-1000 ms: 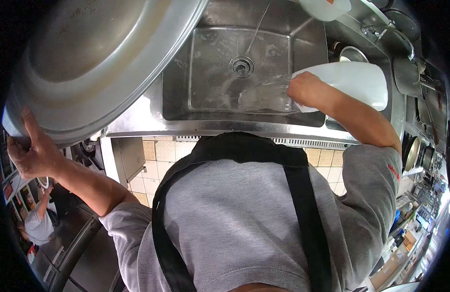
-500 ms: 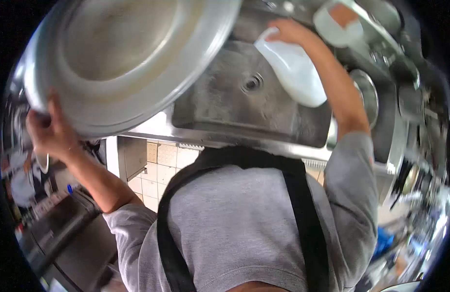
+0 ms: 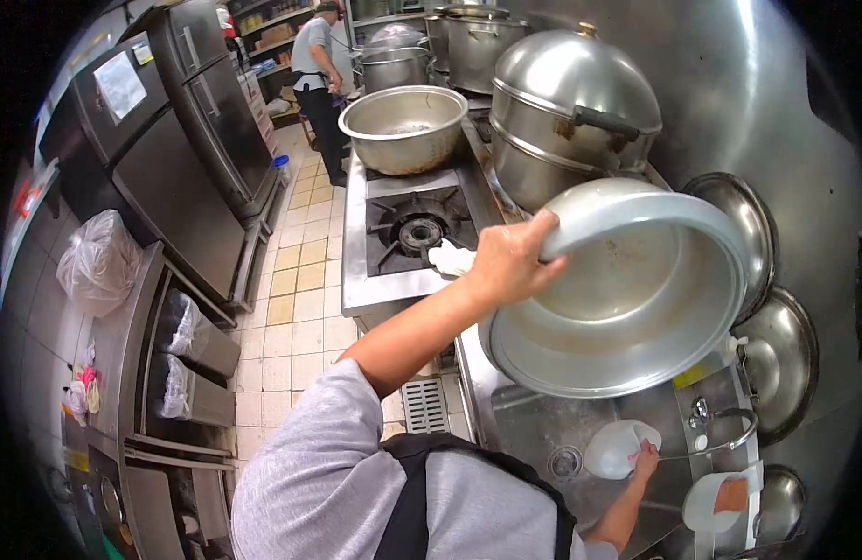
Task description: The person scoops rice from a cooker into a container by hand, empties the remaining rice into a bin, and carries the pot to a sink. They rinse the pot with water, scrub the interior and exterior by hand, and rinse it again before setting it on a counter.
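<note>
A large aluminium basin [image 3: 627, 359] is tilted on its side above the sink, its open mouth turned toward me. My left hand [image 3: 513, 261] is closed on its upper left rim. Down at the sink [image 3: 520, 425], my right hand [image 3: 646, 457] grips a white plastic scoop [image 3: 610, 452] by one end. The scoop hangs beside the drain [image 3: 564, 462], below the basin. To its right is another white plastic container [image 3: 700, 509] with an orange-brown pad on it. A curved faucet [image 3: 743, 429] rises at the sink's wall side.
Beyond the basin stands a stove [image 3: 356, 280] with a burner and a wide pot [image 3: 403, 140]. A domed steamer [image 3: 580, 84] is beside it. Metal lids [image 3: 781, 364] lean against the wall. Another person [image 3: 314, 70] stands down the tiled aisle, past the fridges [image 3: 212, 112].
My view has swung up and left, bringing the stove, aisle and other person into sight. The basin remains in my left hand and the white scoop in my right.
</note>
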A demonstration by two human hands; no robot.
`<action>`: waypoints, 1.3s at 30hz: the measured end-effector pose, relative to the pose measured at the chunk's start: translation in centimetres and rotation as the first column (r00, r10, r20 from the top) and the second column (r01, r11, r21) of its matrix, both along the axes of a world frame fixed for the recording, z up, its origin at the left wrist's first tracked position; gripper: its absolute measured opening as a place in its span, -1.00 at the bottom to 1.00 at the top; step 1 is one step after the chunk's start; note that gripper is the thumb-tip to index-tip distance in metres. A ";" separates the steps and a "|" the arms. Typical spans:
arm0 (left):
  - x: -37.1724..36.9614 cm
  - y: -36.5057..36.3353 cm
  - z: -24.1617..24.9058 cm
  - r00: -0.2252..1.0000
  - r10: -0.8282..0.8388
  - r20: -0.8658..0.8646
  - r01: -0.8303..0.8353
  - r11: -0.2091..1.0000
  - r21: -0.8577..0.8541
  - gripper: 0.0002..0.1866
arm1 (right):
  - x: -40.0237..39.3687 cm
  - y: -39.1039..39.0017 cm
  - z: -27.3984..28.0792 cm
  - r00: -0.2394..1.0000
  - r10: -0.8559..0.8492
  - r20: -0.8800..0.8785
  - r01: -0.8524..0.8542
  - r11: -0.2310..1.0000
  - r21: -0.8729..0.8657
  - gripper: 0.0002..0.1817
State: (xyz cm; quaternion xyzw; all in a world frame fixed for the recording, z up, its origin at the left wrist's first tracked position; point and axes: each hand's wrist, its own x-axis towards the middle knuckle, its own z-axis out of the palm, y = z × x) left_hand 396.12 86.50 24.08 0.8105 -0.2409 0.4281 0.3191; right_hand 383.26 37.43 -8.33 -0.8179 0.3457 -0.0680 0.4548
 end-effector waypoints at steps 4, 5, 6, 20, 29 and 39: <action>-0.8 -0.5 0.1 0.999 -0.013 -0.036 0.013 1.000 -0.001 -0.62 | 2.9 -8.6 -8.9 0.992 0.128 0.015 -0.119 0.953 -0.279 -0.63; -0.9 -0.6 0.0 0.999 -0.016 -0.038 0.016 1.000 0.003 -0.62 | 3.2 -10.9 -10.9 0.959 0.269 0.089 -0.202 0.871 -0.448 -0.64; -1.0 -0.6 -0.2 0.999 -0.011 -0.042 0.011 1.000 -0.005 -0.62 | 3.3 -12.9 -12.8 0.895 0.424 0.138 -0.240 0.719 -0.653 -0.65; -1.2 -0.4 -0.3 1.000 0.006 -0.024 -0.007 0.999 -0.045 -0.64 | 1.6 -6.1 3.3 0.858 0.189 0.477 0.202 0.729 -0.654 -0.66; -1.4 -0.1 -0.5 1.000 -0.005 -0.018 0.004 1.000 -0.030 -0.65 | -2.0 -1.9 7.2 0.939 -0.112 0.324 0.271 0.823 -0.499 -0.57; -1.4 -0.1 -0.6 1.000 0.001 -0.029 -0.002 0.999 -0.040 -0.66 | -4.7 -2.0 8.8 0.893 -0.121 0.434 0.283 0.900 -0.332 -0.58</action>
